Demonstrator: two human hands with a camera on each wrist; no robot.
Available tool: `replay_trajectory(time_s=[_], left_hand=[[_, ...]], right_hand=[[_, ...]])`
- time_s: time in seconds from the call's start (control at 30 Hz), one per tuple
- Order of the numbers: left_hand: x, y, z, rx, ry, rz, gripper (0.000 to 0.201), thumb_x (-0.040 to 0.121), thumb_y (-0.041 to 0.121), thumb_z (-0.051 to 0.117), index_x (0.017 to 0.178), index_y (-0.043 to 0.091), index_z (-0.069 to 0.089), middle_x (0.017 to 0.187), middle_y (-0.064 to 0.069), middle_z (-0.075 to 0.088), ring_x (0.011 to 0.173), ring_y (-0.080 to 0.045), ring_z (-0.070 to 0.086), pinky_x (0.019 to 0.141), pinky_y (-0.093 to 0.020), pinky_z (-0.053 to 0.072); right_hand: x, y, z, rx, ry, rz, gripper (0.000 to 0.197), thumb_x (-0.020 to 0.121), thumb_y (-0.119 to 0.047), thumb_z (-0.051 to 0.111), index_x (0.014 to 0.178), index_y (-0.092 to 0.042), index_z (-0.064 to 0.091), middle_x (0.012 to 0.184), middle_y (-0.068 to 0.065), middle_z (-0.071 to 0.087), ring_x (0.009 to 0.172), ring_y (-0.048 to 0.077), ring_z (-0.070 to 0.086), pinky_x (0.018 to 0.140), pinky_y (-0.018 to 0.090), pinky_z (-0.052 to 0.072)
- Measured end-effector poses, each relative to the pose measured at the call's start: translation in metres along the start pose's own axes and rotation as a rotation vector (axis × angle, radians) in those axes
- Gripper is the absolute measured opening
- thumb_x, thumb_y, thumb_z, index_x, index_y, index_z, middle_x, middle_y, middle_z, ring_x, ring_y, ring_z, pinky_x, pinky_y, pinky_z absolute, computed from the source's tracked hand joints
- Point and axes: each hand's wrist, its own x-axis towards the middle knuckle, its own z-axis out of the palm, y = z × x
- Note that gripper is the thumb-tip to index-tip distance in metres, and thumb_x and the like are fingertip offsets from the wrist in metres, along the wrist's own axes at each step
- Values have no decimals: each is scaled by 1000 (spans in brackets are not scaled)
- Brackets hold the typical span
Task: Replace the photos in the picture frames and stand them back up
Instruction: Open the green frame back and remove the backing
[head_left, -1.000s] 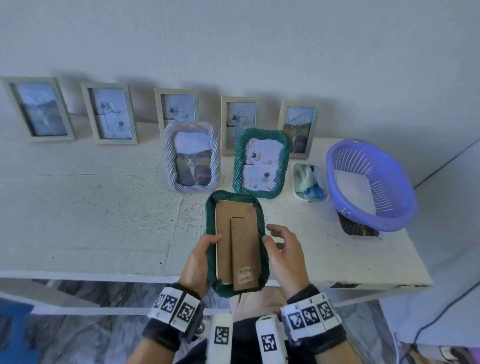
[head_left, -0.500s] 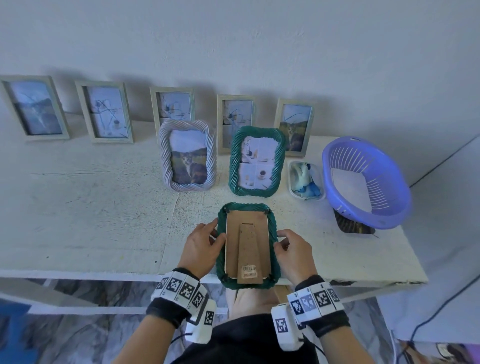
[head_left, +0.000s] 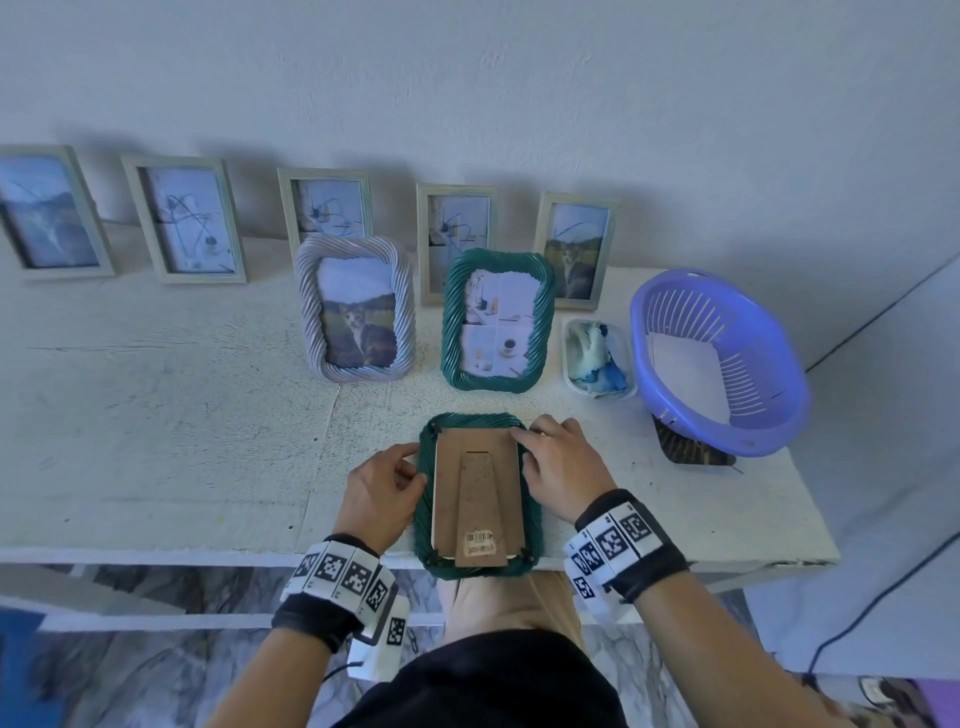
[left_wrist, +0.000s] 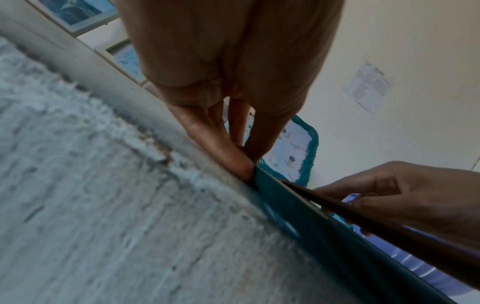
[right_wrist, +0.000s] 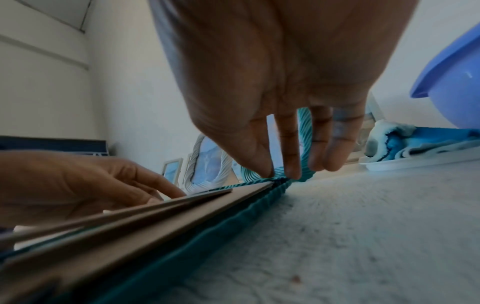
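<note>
A dark green twisted-rim picture frame (head_left: 426, 499) lies face down at the table's front edge, its brown backing board (head_left: 478, 493) and folded stand facing up. My left hand (head_left: 410, 475) pinches the frame's left rim between thumb and fingers; in the left wrist view the left hand (left_wrist: 246, 162) closes on the green rim (left_wrist: 311, 226). My right hand (head_left: 522, 447) has its fingertips down on the frame's top right corner. In the right wrist view the right hand (right_wrist: 280, 174) touches where board (right_wrist: 130, 222) meets rim (right_wrist: 207, 226).
Behind stand a white twisted frame (head_left: 356, 309) and a second green frame (head_left: 496, 319), then several pale frames (head_left: 189, 218) along the wall. A cloth-filled clear tub (head_left: 597, 358) and a purple basket (head_left: 719, 361) sit at the right. The table edge (head_left: 156, 551) is near.
The green frame went from tilted in both hands to flat on the table. My right hand slid up to the frame's top right corner; my left stayed on the left rim.
</note>
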Motion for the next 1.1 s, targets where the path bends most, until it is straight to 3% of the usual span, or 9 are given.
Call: replay_trajectory(time_s=[0.23,0.57,0.67,0.73,0.8,0.9,1.0,1.1], left_hand=[[2,1,0,-16,-22,-21,31,87,14,67,118,14,66,78,4,63,73,-14,64,71,-39,59],[2,1,0,-21,-30,-30,32,87,13,66,119,14,65,78,4,64,71,-15,64,71,-39,59],[3,0,0,-22,-33,-37,31,87,13,66,118,14,65,78,3,64,70,-13,64,68,-30,57],[3,1,0,-22,-38,-45,31,87,13,66,118,14,65,78,2,65,71,-13,64,68,-29,56],[4,1,-1,-23,-40,-50,31,87,13,66,119,13,64,79,2,65,71,-14,64,68,-31,57],[6,3,-4,-11,-70,-78,30,87,12,65,117,14,64,79,1,65,69,-16,64,62,-23,56],[15,8,-6,29,-115,-127,27,89,25,63,115,19,63,83,6,67,79,-20,67,74,-38,58],[28,18,-8,151,-87,-148,32,90,45,57,108,20,66,93,4,67,94,-20,64,84,-33,52]], right_hand=[[6,9,-4,-141,-56,-93,50,91,-14,46,140,-25,48,123,-1,52,101,27,43,84,37,46],[6,15,-1,-178,-73,-129,40,89,-15,46,128,-11,58,120,2,54,101,25,43,82,37,48],[4,14,1,-128,-58,-111,41,94,-26,43,130,-12,54,121,5,53,103,26,44,84,37,47],[2,13,2,-79,-46,-114,46,95,-41,43,134,-19,50,117,5,53,103,26,45,82,37,46],[-1,13,4,-71,-58,-134,51,91,-56,43,135,-30,47,114,4,50,100,25,45,80,36,46],[-1,14,7,-129,-92,-136,62,83,-69,31,134,-38,46,114,4,44,97,24,43,79,35,44],[1,13,6,-165,-90,-137,60,84,-68,31,134,-39,45,112,3,44,97,25,44,79,36,44],[2,12,4,-169,-88,-135,49,90,-59,39,134,-36,46,112,5,44,99,26,45,80,37,43]])
